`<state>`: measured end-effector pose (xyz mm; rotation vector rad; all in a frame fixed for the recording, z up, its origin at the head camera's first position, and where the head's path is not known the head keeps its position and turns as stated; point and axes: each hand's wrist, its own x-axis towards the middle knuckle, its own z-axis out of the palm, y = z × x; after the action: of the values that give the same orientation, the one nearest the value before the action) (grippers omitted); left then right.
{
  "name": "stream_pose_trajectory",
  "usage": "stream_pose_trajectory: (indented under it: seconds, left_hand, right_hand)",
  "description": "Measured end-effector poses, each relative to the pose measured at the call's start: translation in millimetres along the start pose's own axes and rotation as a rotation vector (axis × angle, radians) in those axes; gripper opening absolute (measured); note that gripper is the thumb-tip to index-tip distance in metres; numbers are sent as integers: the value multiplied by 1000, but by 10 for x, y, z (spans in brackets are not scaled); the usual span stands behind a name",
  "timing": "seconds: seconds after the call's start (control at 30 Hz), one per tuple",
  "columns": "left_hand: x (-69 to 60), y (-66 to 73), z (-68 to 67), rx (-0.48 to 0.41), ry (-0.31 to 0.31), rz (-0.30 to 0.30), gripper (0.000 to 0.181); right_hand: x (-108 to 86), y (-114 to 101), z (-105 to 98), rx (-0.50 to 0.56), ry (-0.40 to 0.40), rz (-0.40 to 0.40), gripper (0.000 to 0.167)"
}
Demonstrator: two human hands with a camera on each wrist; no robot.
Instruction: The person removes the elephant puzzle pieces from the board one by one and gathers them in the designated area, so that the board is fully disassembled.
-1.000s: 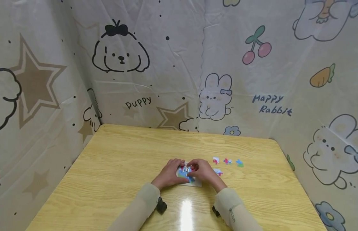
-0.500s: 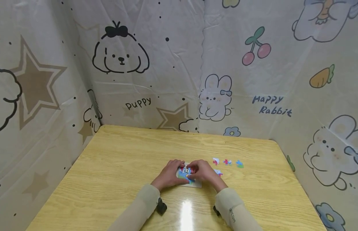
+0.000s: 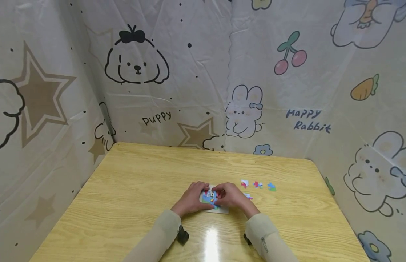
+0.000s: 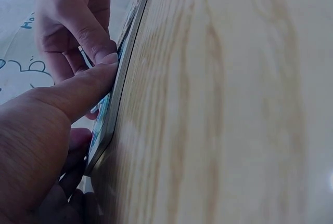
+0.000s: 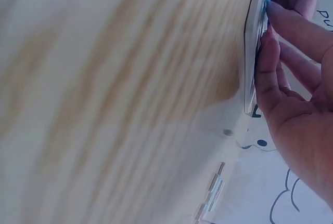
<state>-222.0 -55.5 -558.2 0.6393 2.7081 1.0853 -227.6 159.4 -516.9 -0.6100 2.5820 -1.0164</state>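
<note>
1. The thin, pale-bordered jigsaw board with a blue-green picture (image 3: 224, 210) lies mid-table, well short of the far edge; a piece is seemingly being fitted.
2. Left hand (image 3: 191, 198) grips the board's left side; right hand (image 3: 231, 194) bends its fingers onto the right half, any pinched piece hidden.
3. The next move likely calls for steady bracing and light fingertip pressure.
4. Four small multicoloured jigsaw pieces (image 3: 271, 187) lie toward the far right corner of the yellow wood-grain table (image 3: 140, 174).
5. Pale cartoon-printed cloth (image 3: 196, 80) surrounds it.
</note>
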Motion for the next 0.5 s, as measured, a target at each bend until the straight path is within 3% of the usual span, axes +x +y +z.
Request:
stream_pose_trajectory:
  seconds: [0.27,0.5]
  left_hand:
    - [2,2,6,-6,-2,-14,77]
    - [-2,8,-1,-4,1,-15,77]
  right_hand:
    - [-15,61,-12,-8,57,-36,44]
    - [-29,94,-45,42,82,-13,45]
